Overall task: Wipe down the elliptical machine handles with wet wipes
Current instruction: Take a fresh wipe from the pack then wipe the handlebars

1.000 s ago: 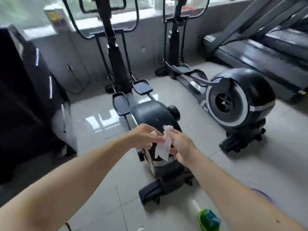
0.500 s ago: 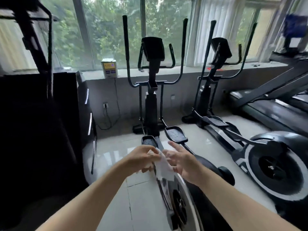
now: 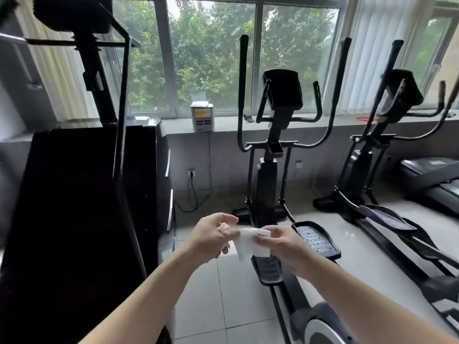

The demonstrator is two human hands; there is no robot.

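A white wet wipe (image 3: 248,243) is stretched between both hands in front of me. My left hand (image 3: 213,235) pinches its left end, and my right hand (image 3: 280,243) pinches its right end. Straight ahead stands a black elliptical machine (image 3: 270,155) with two tall curved handles, the left handle (image 3: 242,93) and the right handle (image 3: 339,95), plus short inner grips beside its console (image 3: 283,89). Both hands are well below and short of the handles. Its pedals (image 3: 315,238) lie just past my right hand.
A second elliptical (image 3: 387,135) stands to the right, with a treadmill (image 3: 432,177) beyond it. A large dark machine (image 3: 82,194) fills the left. On the window sill sits a small box (image 3: 202,117) with a cable running down to a wall socket (image 3: 191,173).
My view has risen from the floor to the machine's handles and windows. Both hands kept hold of the wipe and have spread it out sideways between them.
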